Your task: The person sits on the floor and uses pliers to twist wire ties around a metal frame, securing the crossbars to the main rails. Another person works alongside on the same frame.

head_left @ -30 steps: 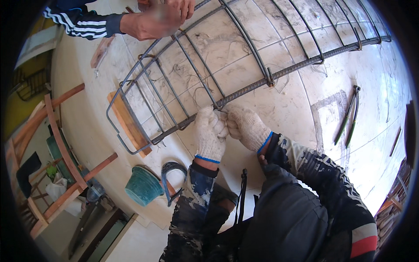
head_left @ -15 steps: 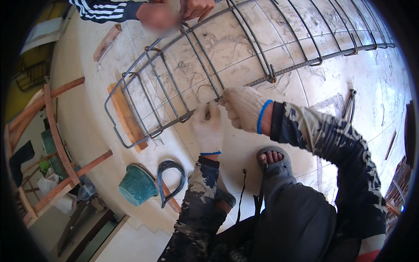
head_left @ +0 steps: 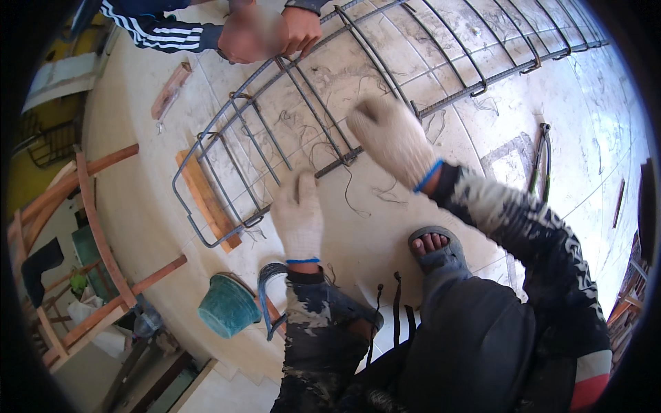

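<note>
A long rebar cage (head_left: 451, 102) of ribbed bars and bent stirrups lies across the floor. My left hand (head_left: 299, 217), in a cream knitted glove with a blue cuff edge, is at the cage's near bar and covers part of it. Its fingers are curled; what they hold is hidden. My right hand (head_left: 392, 138), gloved alike, is closed above the same bar, farther right; its fingertips are hidden. Between the hands a thin tie wire (head_left: 349, 194) dangles from a stirrup joint. At the far side, another person's bare hands (head_left: 301, 31) are at the cage's far bar.
A wood block (head_left: 206, 199) lies under the cage's left end. A green bucket (head_left: 227, 306) and a dark wire coil (head_left: 268, 282) are near my left forearm. Long-handled cutters (head_left: 540, 162) lie at right. Wooden framing (head_left: 103, 234) stands at left. Wire scraps litter the tiles.
My hands have moved apart: the left toward the lower left, the right up and away from the joint. A tie wire now shows hanging there. The other person's hands have shifted slightly.
</note>
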Available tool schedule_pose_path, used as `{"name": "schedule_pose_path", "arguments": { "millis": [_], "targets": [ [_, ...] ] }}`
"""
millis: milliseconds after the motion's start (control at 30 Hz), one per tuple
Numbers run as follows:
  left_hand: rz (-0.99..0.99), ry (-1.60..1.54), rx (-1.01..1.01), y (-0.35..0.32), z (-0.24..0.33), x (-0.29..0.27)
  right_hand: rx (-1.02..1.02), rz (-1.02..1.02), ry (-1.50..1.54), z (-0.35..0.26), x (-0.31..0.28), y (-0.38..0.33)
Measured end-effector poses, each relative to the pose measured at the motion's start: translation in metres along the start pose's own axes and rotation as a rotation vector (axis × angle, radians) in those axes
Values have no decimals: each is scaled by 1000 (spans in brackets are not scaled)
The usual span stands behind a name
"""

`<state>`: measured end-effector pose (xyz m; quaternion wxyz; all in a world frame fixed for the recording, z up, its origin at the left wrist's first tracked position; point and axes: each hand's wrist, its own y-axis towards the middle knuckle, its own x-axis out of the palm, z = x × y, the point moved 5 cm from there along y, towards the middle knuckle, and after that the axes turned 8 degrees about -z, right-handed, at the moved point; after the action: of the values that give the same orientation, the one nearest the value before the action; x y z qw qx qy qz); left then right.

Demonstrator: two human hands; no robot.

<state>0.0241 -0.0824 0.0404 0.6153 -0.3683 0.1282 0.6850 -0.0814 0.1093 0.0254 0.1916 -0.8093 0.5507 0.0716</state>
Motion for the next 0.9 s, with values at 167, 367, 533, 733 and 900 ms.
{"name": "schedule_pose_path", "arguments": {
  "millis": [167, 367, 533, 733, 900],
  "targets": [
    [-200, 33, -78, 28, 38, 12, 270, -358, 355, 43, 55, -68],
    [52, -141, 73, 31, 5, 30, 560, -318, 1320, 66, 82, -72],
    [291, -260, 220, -14, -14, 57, 184, -358, 992, 62, 63, -32],
    [260, 41, 413, -32, -18, 71, -65, -322, -395, -20, 54, -25],
    [-56, -112, 245, -63, -90, 47, -338, -195, -64, 7, -11, -100]
  ]
}}
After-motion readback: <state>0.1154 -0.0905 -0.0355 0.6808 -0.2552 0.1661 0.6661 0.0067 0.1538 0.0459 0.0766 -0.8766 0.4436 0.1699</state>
